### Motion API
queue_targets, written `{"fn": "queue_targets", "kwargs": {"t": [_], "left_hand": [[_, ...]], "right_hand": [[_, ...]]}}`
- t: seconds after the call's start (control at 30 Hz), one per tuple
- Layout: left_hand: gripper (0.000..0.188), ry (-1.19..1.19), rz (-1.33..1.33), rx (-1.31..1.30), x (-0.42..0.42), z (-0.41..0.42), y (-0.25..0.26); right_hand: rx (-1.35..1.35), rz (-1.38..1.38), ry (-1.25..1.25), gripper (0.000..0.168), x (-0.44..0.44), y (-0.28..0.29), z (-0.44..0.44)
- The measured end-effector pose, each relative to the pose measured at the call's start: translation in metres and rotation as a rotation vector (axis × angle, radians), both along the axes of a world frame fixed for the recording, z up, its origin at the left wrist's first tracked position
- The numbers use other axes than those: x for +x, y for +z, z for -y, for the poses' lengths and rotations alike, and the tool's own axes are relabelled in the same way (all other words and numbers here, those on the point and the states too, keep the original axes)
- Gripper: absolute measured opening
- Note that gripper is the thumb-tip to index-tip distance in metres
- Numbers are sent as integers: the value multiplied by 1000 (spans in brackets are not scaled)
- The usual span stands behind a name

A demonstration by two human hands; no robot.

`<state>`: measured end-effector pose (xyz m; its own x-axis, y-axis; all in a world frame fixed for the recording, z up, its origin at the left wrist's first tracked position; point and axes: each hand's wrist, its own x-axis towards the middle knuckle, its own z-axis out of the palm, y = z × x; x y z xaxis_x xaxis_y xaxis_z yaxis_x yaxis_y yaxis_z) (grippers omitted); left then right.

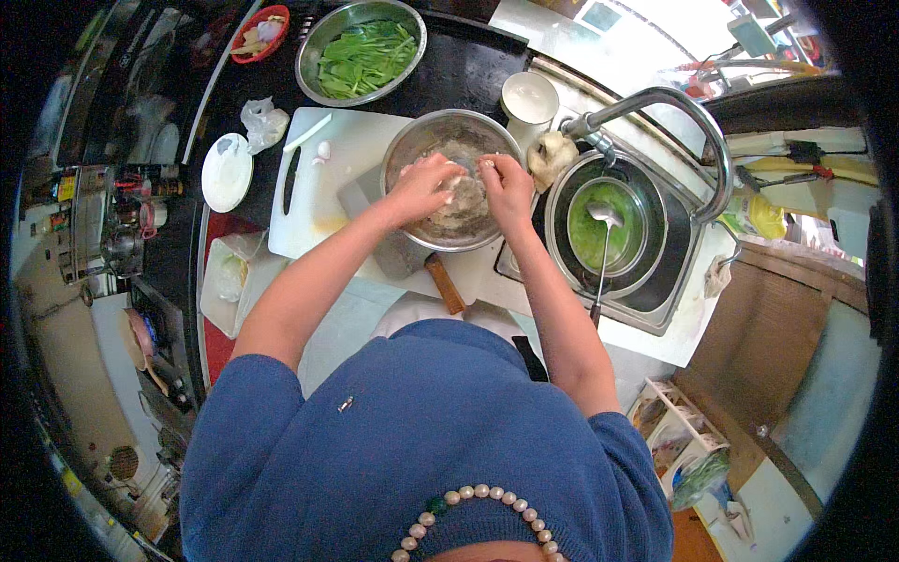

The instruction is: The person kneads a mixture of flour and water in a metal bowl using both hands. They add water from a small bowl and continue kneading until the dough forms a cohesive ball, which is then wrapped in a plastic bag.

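A stainless steel mixing bowl [455, 242] stands before me, partly on the right end of a white cutting board [351, 140]. Inside it lies a pale, wet, floury mixture [467, 204]. My left hand [427, 184] reaches over the left of the bowl, its thumb apart from its bent fingers, with white paste stuck to them. At the right rim, my right hand [507, 184] has its fingertips drawn together and smeared with paste; whether something is pinched there is unclear. A cleaver with a wooden handle [445, 284] lies under the bowl's near side, its blade partly hidden.
Cut green vegetables fill a metal basin [421, 53] at the back. A white bowl [530, 98] and a cloth [551, 160] sit by the faucet [716, 140]. In the sink [674, 281], a ladle [605, 232] rests in a bowl of green liquid. Left are a plate [227, 175] and a plastic bin [218, 309].
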<state>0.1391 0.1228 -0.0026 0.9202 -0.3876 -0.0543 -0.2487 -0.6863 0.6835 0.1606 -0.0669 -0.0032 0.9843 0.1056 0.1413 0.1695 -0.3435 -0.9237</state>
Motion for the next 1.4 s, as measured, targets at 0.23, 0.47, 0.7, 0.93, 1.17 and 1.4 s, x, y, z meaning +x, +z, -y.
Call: {"fn": "queue_targets", "kwargs": {"t": [0.23, 0.47, 0.7, 0.93, 1.17, 1.4], "left_hand": [[38, 129, 201, 129, -35, 17, 36], [40, 181, -33, 402, 9, 26, 30], [34, 532, -331, -501, -13, 85, 61], [33, 662, 229, -359, 14, 75, -32], [49, 769, 6, -761, 20, 68, -36], [62, 748, -523, -997, -29, 98, 54]], "right_hand": [[755, -784, -88, 22, 4, -2, -17], [1113, -937, -222, 22, 13, -14, -21], [998, -682, -79, 33, 3, -58, -22], [1143, -963, -210, 41, -31, 21, -57], [900, -868, -45, 48, -52, 60, -59], [678, -728, -78, 72, -5, 19, -51]]}}
